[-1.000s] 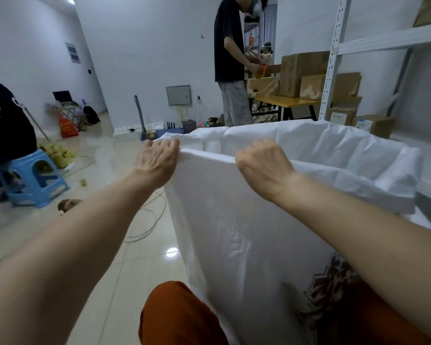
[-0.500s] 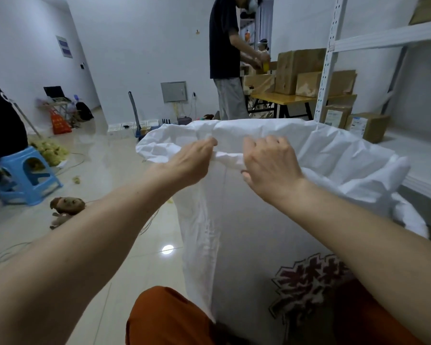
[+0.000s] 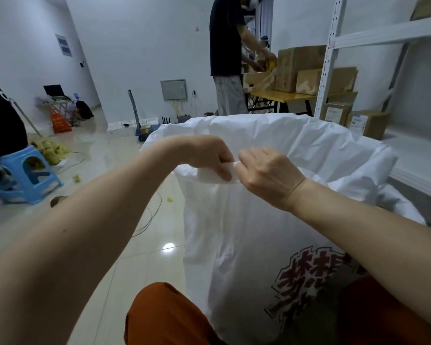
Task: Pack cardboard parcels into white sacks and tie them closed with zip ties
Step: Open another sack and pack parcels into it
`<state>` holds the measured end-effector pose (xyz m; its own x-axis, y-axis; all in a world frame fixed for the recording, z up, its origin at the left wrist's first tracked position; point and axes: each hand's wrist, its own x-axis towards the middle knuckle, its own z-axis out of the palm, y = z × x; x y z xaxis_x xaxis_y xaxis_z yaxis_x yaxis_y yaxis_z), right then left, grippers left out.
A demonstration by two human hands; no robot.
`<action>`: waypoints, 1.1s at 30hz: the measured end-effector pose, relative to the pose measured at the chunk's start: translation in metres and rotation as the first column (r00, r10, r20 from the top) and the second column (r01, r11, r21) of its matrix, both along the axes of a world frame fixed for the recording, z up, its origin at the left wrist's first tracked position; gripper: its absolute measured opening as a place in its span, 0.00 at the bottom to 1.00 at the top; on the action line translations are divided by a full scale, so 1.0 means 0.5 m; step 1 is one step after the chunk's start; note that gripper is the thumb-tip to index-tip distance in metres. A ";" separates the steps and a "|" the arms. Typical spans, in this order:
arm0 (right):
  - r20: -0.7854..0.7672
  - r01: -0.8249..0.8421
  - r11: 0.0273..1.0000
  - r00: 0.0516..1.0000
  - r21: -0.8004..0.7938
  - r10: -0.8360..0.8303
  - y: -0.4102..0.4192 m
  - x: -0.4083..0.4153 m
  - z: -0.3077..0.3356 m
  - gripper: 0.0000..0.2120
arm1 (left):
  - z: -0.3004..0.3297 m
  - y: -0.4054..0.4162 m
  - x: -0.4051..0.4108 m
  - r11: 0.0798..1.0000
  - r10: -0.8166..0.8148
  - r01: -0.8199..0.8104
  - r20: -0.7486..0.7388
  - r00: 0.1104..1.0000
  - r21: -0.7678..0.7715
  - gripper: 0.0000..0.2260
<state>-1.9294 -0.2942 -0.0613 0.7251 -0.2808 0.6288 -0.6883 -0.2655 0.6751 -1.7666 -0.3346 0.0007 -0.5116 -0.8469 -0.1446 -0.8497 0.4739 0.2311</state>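
A: Where is the white sack [image 3: 259, 232], and how may it be expected to handle?

B: It is shown upright between the knees of the seated person, its mouth raised to chest level and a dark red printed logo [image 3: 309, 277] on the near wall. The thin woven cloth is judged light, limp and somewhat slippery; it creases freely and holds no shape unaided. The rim is best taken in gathered folds, since a single layer would likely slip.

A: How are the hands disposed?

B: The near rim is pinched by both. A small bunched fold is held by the left hand [image 3: 207, 155] between thumb and curled fingers; the same fold is gripped just beside it by the right hand [image 3: 266, 173], fingers curled narrowly. The two hands are almost touching.

A: And beyond the sack?

B: Cardboard parcels [image 3: 366, 122] are seen on a white metal shelf [image 3: 408, 155] to the right, others on a yellow table [image 3: 291, 95] behind, where a standing person [image 3: 227, 58] is working. A blue stool [image 3: 28, 175] stands at left. No zip tie is visible.
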 end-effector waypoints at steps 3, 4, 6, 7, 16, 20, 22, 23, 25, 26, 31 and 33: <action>0.172 0.025 0.936 0.981 0.351 -0.090 0.011 0.005 0.002 0.07 | -0.017 -0.006 0.008 0.990 0.010 -0.006 0.028 1.000 -0.144 0.10; 0.250 0.027 0.833 0.948 0.553 -0.197 0.009 0.002 0.007 0.07 | -0.022 -0.007 0.012 0.976 0.017 -0.011 0.027 0.999 -0.217 0.07; 0.352 -0.031 0.619 0.844 0.785 -0.405 0.015 -0.002 0.034 0.24 | -0.032 -0.005 0.025 0.938 0.026 -0.028 -0.010 1.000 -0.345 0.03; 0.369 -0.023 0.595 0.803 0.803 -0.467 0.013 -0.003 0.045 0.28 | -0.035 -0.003 0.032 0.921 0.027 -0.033 -0.022 0.999 -0.388 0.02; 0.058 0.331 0.610 0.847 0.720 -0.529 0.057 0.065 0.038 0.38 | -0.050 -0.023 0.130 0.852 0.154 -0.199 -0.131 0.979 -0.484 0.06; -0.021 0.464 0.826 0.875 0.321 -0.484 0.058 0.045 -0.006 0.10 | -0.043 -0.030 0.164 0.861 0.236 -0.284 -0.163 0.958 -0.421 0.08; 0.012 0.382 0.900 0.919 0.213 -0.393 0.035 0.022 0.005 0.13 | -0.045 -0.029 0.174 0.856 0.264 -0.306 -0.156 0.952 -0.417 0.08; 0.038 0.354 0.916 0.930 0.188 -0.366 0.017 0.007 0.018 0.12 | -0.051 -0.032 0.182 0.845 0.287 -0.324 -0.149 0.946 -0.425 0.08; 0.030 0.278 0.955 0.959 0.105 -0.282 -0.012 -0.018 0.039 0.09 | -0.063 -0.036 0.201 0.815 0.354 -0.365 -0.111 0.929 -0.450 0.08; 0.012 0.230 0.971 0.973 0.070 -0.231 -0.022 -0.023 0.042 0.10 | -0.069 -0.033 0.208 0.811 0.394 -0.380 -0.064 0.917 -0.446 0.08; 0.005 0.040 0.999 0.999 -0.002 -0.040 -0.049 -0.001 0.039 0.12 | -0.050 -0.017 0.175 0.862 0.321 -0.289 0.008 0.947 -0.416 0.24; 0.029 0.022 0.999 0.999 -0.025 -0.021 -0.059 -0.007 0.046 0.12 | -0.018 0.000 0.132 0.907 0.153 -0.200 -0.152 0.977 -0.370 0.28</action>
